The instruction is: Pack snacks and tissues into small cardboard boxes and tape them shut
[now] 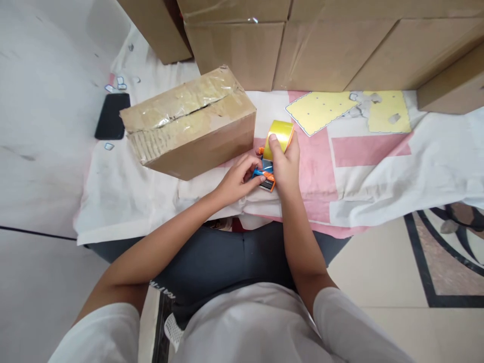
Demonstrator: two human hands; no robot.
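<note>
- Dispenser [267,165], blue and orange, with a yellow tape roll [279,136], was in both hands at centre frame, just above the cloth [363,201].
- Right hand [286,159] was clamped on the roll, thumb across its yellow face.
- Left hand [242,177] touched the dispenser's blue front, thumb below, fingers above. Could not tell whether the fingertips were closed on a tape end.
- Box [200,146] sat left of centre, its top seam taped and wrinkled; stacked boxes [317,55] filled the upper frame.
- Judged risk: thumb on the roll could stop it turning; a hard pull might then twist the dispenser loose.
- Left thumb lay near the dark front edge; if that edge is a blade, a slip could nick it.
- A freed tape end might fold onto itself, or catch the rumpled cloth if lowered.
</note>
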